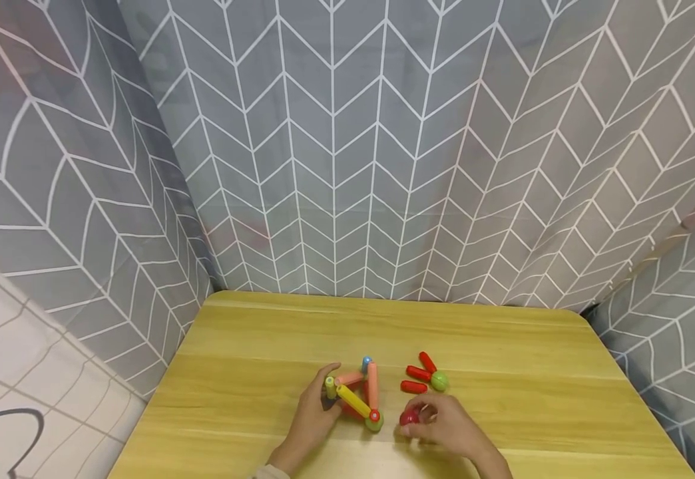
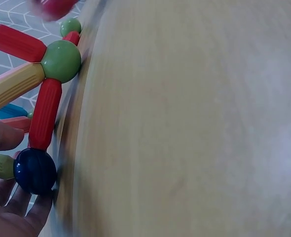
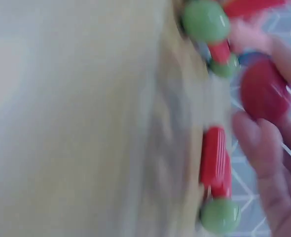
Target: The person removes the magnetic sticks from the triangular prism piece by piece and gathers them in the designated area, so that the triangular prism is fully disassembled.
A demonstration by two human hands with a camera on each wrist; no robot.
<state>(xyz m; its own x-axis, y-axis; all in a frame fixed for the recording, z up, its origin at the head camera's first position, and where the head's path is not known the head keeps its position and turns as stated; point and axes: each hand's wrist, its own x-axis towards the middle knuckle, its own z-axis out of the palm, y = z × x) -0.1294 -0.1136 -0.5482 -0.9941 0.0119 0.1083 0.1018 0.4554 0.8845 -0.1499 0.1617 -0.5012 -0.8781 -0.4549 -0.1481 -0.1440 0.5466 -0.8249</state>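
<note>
A frame of coloured magnetic rods and balls stands on the table left of centre, with a yellow rod [image 1: 353,402] and a salmon rod [image 1: 373,386] along its top. My left hand [image 1: 311,416] holds its left corner, thumb and fingers about a dark blue ball [image 2: 35,171]. From that ball a red rod [image 2: 46,114] runs to a green ball [image 2: 61,61]. Just right of the frame, apart from it, my right hand [image 1: 446,422] pinches a glossy red ball [image 3: 264,91] between thumb and fingers.
Beyond my right hand lie several loose red rods [image 1: 413,386], some close to or touching a green ball [image 1: 439,380]. The wooden table [image 1: 251,332] ends at a grey patterned curtain [image 1: 353,166] at the back, with more curtain on both sides.
</note>
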